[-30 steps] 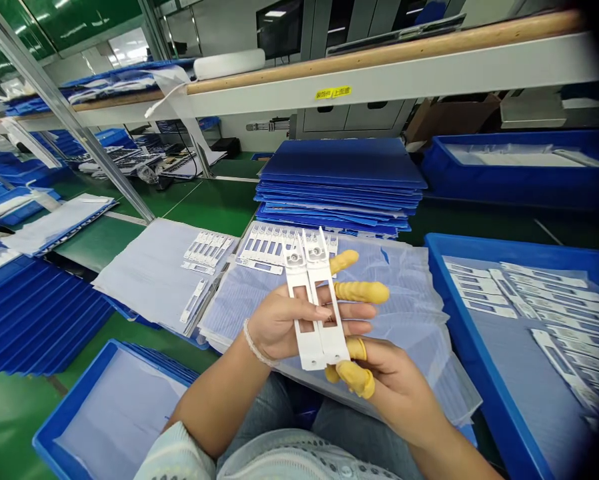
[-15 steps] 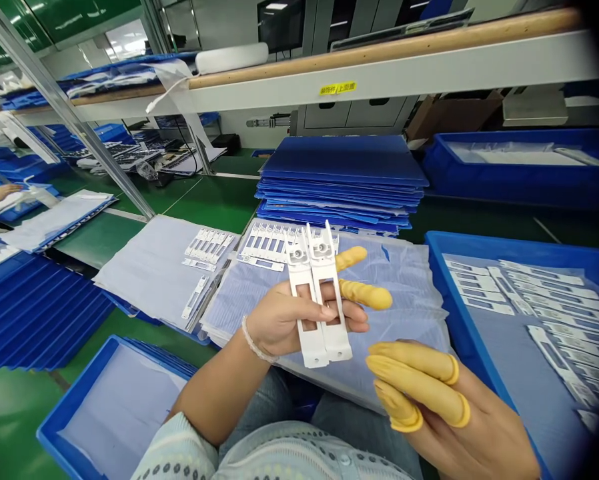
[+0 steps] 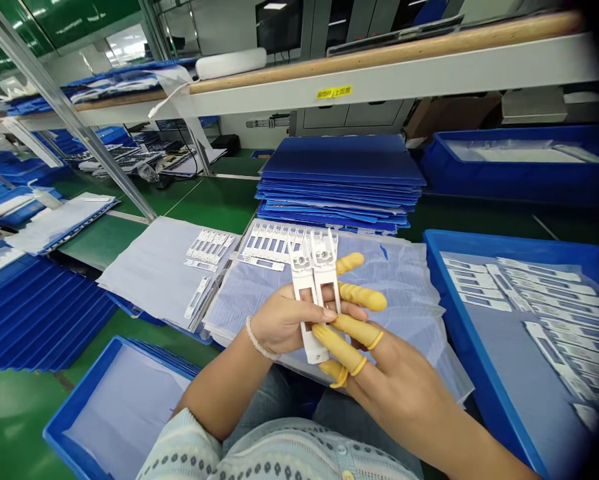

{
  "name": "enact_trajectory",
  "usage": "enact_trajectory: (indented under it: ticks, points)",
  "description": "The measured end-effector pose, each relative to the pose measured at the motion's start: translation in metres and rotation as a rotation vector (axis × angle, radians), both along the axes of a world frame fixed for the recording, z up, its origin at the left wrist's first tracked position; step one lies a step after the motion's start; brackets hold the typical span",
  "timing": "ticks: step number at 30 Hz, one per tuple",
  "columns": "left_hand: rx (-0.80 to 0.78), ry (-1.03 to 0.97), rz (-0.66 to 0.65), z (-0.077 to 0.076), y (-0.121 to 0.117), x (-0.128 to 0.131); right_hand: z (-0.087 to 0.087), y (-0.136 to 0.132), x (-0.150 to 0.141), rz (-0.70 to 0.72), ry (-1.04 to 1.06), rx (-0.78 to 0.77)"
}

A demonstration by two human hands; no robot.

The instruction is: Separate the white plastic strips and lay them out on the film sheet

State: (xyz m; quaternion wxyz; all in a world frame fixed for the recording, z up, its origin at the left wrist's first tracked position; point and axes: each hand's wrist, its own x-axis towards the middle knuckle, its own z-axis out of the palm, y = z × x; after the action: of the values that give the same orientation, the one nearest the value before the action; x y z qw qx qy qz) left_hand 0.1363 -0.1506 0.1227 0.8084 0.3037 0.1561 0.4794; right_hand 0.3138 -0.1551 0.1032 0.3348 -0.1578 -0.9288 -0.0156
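My left hand (image 3: 277, 321) holds two long white plastic parts (image 3: 305, 281) side by side, upright, the thumb lying across their front. Each part has a rectangular window and a pronged upper end. Two yellow finger cots (image 3: 363, 295) cover fingers of this hand, which stick out to the right behind the parts. My right hand (image 3: 387, 373), also with yellow cots on its fingers, is closed around the lower end of the right-hand part and hides it. Behind them, a row of similar white parts (image 3: 272, 243) lies on a sheet-covered stack (image 3: 399, 280).
At the right, a blue tray (image 3: 479, 363) holds several rows of white parts. A stack of blue sheets (image 3: 339, 160) stands behind. To the left are a second covered stack (image 3: 144, 267) with white parts and a lined blue bin (image 3: 124, 407). A shelf beam (image 3: 404, 77) crosses above.
My right hand has moved left and up from beside the tray onto the lower end of the right-hand white part. My left hand has kept its hold.
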Motion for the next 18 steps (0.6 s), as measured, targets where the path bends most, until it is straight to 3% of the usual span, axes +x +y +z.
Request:
enact_trajectory:
  ticks: [10, 15, 18]
  points:
    - [0.037, 0.035, 0.018, -0.01, 0.0, -0.003, 0.015, 0.005, -0.001, 0.006, -0.094, 0.126]
    - [0.091, 0.047, 0.075, -0.027, 0.003, -0.002, 0.0, 0.011, -0.009, -0.005, -0.189, 0.137]
    - [0.007, 0.123, 0.275, -0.046, 0.008, 0.0, -0.014, 0.029, -0.014, -0.045, -0.348, 0.003]
